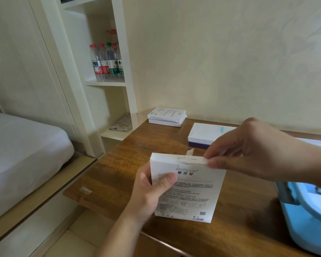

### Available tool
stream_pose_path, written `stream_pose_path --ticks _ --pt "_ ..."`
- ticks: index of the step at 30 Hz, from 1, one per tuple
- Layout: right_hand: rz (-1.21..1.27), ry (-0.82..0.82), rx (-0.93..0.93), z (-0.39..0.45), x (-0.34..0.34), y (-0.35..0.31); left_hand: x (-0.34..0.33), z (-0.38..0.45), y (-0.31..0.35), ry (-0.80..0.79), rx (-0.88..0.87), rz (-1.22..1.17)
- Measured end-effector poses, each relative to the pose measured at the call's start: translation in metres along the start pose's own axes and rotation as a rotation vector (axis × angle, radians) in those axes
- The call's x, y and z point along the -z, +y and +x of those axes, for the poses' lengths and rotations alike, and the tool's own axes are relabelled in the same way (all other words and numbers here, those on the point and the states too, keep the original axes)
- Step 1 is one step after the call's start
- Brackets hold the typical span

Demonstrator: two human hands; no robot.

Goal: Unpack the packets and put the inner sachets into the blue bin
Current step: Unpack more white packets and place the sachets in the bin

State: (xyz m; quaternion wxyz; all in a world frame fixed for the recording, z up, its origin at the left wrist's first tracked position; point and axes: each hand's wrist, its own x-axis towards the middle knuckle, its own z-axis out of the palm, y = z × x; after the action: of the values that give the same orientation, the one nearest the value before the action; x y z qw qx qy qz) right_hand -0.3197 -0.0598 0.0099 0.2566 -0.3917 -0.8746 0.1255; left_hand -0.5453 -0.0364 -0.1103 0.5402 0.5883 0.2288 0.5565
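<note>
Wood-grain counter (122,164) carries the work, its right edge met by the blue bin (308,225), which sits close beside the person and shows something pale inside, too cut off to identify. At centre a white packet (191,193) stands upright on the counter, printed face toward the camera. The left hand (148,193) clamps its left side, thumb across the front panel; the right hand (252,151) pinches the top flap at the right corner, fingers (213,163) closed on the thin card edge. The flap looks partly lifted, so opening appears under way and no sachet is out yet. Thin card like this is probably light and stiff but creases easily, so a side grip low on the body and a pull at the flap corner seems sound. Behind, another box (202,136) lies flat, with two stacked packets (167,116) near the wall, well apart from the hands.
</note>
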Motion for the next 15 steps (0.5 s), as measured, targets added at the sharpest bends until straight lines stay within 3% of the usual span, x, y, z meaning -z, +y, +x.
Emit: stream_pose_path --ticks 9,15 --pt "-0.4 0.0 0.33 0.0005 -0.004 0.0014 -0.002 -0.0007 -0.0025 0.038 -0.055 0.022" --pt "-0.301 0.004 0.28 0.004 -0.0034 0.0028 -0.0011 -0.0023 -0.0035 0.032 -0.092 0.05"
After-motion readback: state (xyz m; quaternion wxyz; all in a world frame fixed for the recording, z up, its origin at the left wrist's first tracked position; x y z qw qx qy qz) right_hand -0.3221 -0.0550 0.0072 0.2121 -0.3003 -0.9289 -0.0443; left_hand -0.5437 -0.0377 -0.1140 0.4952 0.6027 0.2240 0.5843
